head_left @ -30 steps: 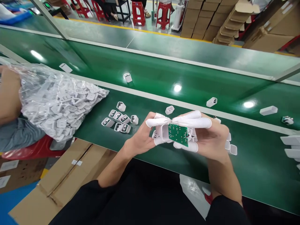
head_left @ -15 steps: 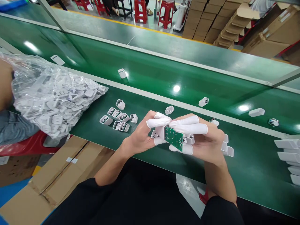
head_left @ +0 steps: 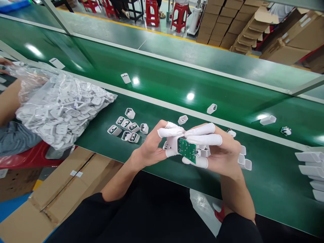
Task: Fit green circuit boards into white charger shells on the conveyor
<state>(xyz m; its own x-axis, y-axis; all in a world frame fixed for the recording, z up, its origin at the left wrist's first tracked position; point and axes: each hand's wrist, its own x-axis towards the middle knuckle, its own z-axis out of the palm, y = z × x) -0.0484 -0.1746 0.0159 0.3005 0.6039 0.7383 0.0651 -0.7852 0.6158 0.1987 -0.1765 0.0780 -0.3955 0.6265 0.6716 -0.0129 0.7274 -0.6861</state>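
Both my hands wear white finger cots and meet above the green bench. My left hand (head_left: 158, 141) is closed around a white plastic housing (head_left: 172, 143), mostly covered by the fingers. A green circuit board (head_left: 187, 149) sits at the housing's open end, apparently partly inside it; solder points show on its face. My right hand (head_left: 212, 143) pinches the board from the other side, fingers above and thumb below. Behind the hands, several empty-looking white housings (head_left: 204, 153) stand together. Left of them is a group of white housings (head_left: 133, 127) with boards inside.
A clear bag of white plastic parts (head_left: 63, 111) lies at the left, beside another person's arm (head_left: 10, 101). Spaced housings (head_left: 212, 108) and a loose board assembly (head_left: 286, 131) lie on the green belt (head_left: 162, 87). White housings (head_left: 310, 157) are stacked at the right. Cardboard boxes (head_left: 63, 189) stand below left.
Pieces on the belt have shifted left. My hands have barely moved, with the board slightly closer to the housing. At the far left, the other person's arm has moved and a hand now shows.
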